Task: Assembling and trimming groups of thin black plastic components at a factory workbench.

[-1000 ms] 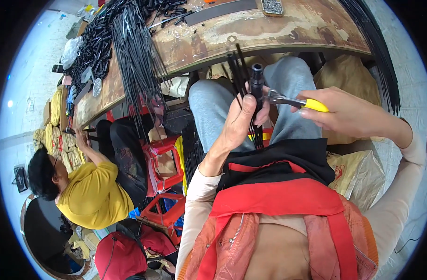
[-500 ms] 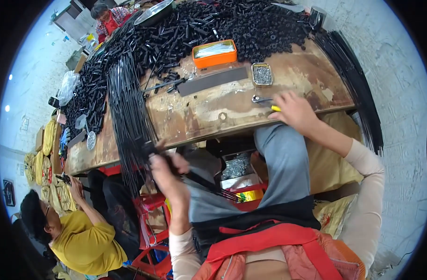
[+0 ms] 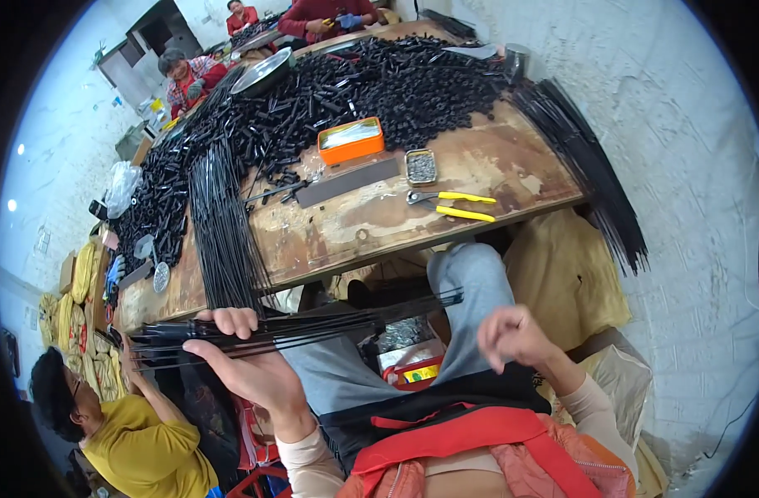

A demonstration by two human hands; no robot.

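Observation:
My left hand (image 3: 255, 369) grips a folded umbrella frame (image 3: 313, 330), a long bundle of thin black ribs with a thicker glossy black part toward the left. It lies nearly level above my lap, thumb below and fingers curled over the top. My right hand (image 3: 516, 336) hovers above my right thigh, apart from the right end of the ribs. Its fingers are curled in, and nothing shows in them. Pliers with yellow handles (image 3: 467, 197) lie on the table (image 3: 355, 235) near its front edge, jaws toward the left.
A black bar (image 3: 348, 183), an orange box (image 3: 350, 143) and a small tray of metal bits (image 3: 420, 167) lie behind the pliers. Black tubular parts (image 3: 313, 104) are heaped farther back. Rod bundles (image 3: 222, 224) hang over the edge. A person in yellow (image 3: 147, 444) sits at left.
My right hand has let go of the pliers and come back toward my lap. My left hand has brought the umbrella frame nearer and turned it level. My view has shifted.

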